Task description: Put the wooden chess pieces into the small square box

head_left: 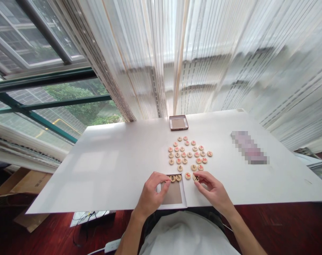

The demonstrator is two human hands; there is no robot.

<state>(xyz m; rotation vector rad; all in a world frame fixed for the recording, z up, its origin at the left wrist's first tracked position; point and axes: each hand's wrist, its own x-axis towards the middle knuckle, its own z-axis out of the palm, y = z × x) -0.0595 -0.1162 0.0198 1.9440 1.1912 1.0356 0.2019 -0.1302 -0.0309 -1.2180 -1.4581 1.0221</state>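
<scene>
Head view: the right hand (212, 191) is pinching a wooden xiangqi piece (195, 178) between thumb and forefinger, just beside the open box tray (174, 195). The left hand (150, 194) is half-curled, touching the tray's left side, holding no piece. Two pieces (175, 178) are sitting at the tray's far end.

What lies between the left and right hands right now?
In the head view: the open box, two xiangqi discs at its far edge, and one red-marked disc beside it.
</scene>
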